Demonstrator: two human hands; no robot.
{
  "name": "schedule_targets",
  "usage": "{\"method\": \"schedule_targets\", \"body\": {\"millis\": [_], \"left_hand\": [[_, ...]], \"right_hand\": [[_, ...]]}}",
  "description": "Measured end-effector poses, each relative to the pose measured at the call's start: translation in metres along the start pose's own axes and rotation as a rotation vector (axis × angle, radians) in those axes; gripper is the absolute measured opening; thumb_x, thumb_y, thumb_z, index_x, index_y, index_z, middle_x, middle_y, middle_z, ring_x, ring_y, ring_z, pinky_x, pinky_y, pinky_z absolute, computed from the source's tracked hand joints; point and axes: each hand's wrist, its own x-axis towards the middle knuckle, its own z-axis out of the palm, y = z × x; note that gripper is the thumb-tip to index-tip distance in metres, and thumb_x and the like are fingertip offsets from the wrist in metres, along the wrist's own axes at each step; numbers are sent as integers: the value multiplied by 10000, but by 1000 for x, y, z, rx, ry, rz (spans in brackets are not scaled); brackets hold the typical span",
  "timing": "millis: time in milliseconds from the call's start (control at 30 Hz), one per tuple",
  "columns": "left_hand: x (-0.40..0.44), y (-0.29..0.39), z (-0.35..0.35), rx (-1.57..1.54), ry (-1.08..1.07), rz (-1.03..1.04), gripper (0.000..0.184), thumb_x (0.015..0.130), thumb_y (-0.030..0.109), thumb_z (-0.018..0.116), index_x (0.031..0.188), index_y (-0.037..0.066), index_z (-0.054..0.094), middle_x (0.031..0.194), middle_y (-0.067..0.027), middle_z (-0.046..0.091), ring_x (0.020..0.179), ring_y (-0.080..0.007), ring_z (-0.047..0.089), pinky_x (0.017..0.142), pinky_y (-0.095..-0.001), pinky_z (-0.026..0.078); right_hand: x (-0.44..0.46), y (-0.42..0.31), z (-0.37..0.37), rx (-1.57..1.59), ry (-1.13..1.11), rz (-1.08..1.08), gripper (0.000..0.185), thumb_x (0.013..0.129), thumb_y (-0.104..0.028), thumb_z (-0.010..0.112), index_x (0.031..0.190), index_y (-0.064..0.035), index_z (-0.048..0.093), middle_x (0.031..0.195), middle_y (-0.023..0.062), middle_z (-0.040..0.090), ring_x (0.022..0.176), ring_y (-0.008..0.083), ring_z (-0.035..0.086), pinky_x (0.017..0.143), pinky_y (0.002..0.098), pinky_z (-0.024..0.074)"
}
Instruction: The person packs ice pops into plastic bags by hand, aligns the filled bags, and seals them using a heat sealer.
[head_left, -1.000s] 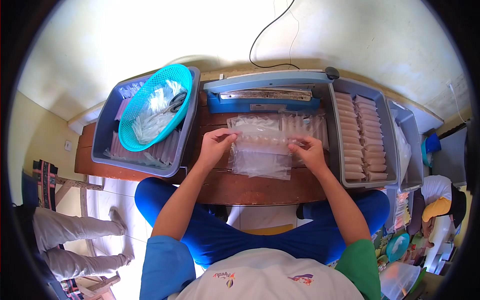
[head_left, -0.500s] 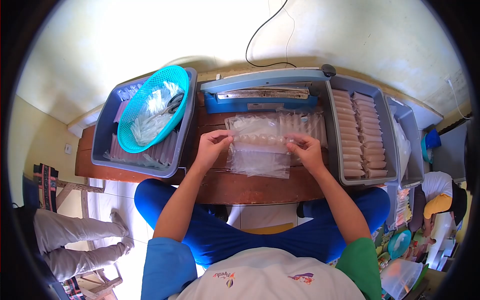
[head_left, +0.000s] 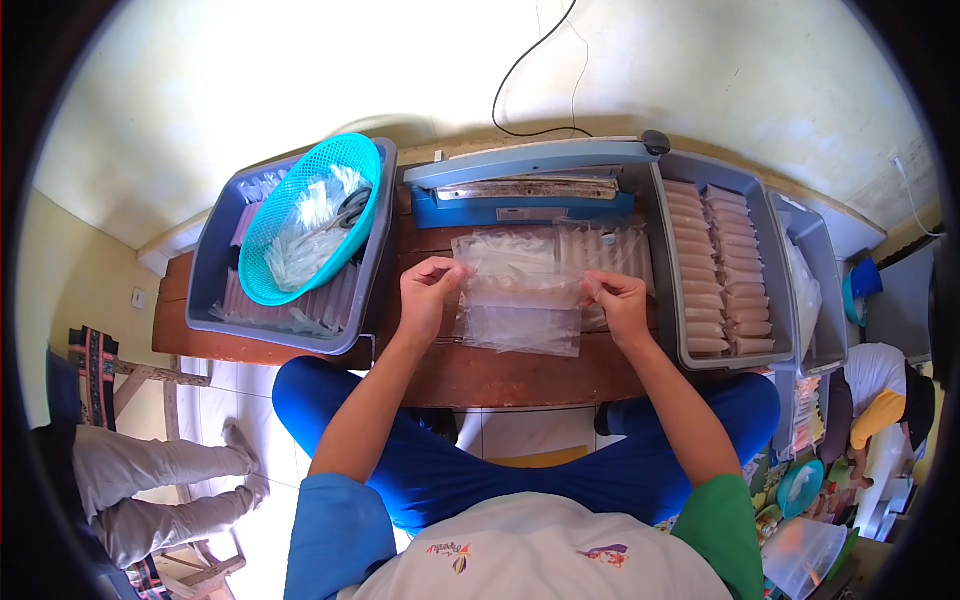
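My left hand [head_left: 430, 288] pinches the left end of a clear plastic packet [head_left: 525, 284]. The opposite end sits between the thumb and fingers of my right hand [head_left: 616, 298]. The packet is stretched flat between both hands, and its contents are blurred. Beneath it, clear plastic bags [head_left: 525, 332] lie on the brown wooden table [head_left: 480, 375]. A row of filled packets [head_left: 628, 252] rests just behind my right hand. Beyond them stands a blue bag sealer [head_left: 520, 208], with its long lever arm [head_left: 540, 156] across the top.
At left, a grey tub [head_left: 203, 285] carries a tilted turquoise basket [head_left: 252, 288] containing plastic bags and scissors [head_left: 352, 207]. A right-hand grey tub [head_left: 680, 345] contains stacked pinkish packets [head_left: 740, 270]. One person's legs [head_left: 170, 460] show at left; another person [head_left: 872, 385] bends at far right.
The packet's row of round shapes, distinct before, is now smeared as the packet shifts. My right hand has moved slightly to the right and turned; my left hand stays almost in place.
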Motion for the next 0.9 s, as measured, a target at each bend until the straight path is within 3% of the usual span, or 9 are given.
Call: {"method": "schedule_targets", "body": {"millis": [300, 467, 600, 700, 767, 900], "left_hand": [[-2, 2, 0, 55, 38, 79, 83, 886, 11, 658, 932, -29, 713, 914, -108, 725, 853, -148, 674, 814, -273, 522], [0, 23, 12, 52, 8, 186, 88, 885, 15, 662, 941, -19, 721, 922, -87, 725, 881, -135, 663, 819, -268, 511], [3, 27, 10, 6, -26, 221, 90, 888, 21, 660, 941, -20, 720, 908, -88, 723, 839, -129, 659, 796, -273, 510], [2, 40, 21, -41, -3, 232, 88, 891, 26, 659, 931, -26, 717, 899, -93, 722, 807, -129, 656, 782, -278, 512], [6, 40, 23, -106, 27, 175, 88, 900, 27, 646, 918, -32, 709, 874, -102, 717, 788, -143, 660, 768, -282, 520], [14, 41, 33, -172, 38, 11, 90, 906, 21, 631, 919, -41, 695, 846, -107, 704, 769, -158, 660, 744, -288, 529]], "right_hand": [[2, -4, -5, -92, 13, -23, 138, 874, 26, 642, 979, 44, 728, 880, 96, 710, 783, 111, 629, 689, 227, 487], [7, -22, -2, -96, -90, -302, 153, 818, 66, 636, 942, 55, 725, 984, 148, 705, 961, 177, 644, 812, 269, 493], [7, -40, 1, -44, -101, -326, 134, 831, 41, 630, 923, 57, 726, 994, 150, 711, 968, 196, 655, 855, 284, 492], [6, -45, -2, -3, -84, -223, 123, 867, 3, 621, 918, 59, 718, 988, 150, 717, 934, 184, 664, 867, 282, 487], [5, -48, 1, 71, -26, -138, 135, 900, -39, 612, 903, 55, 708, 944, 141, 723, 866, 166, 666, 825, 268, 489], [13, -38, -2, 2, 3, -163, 157, 920, -77, 607, 877, 48, 693, 893, 136, 718, 801, 137, 650, 749, 245, 488]]}}
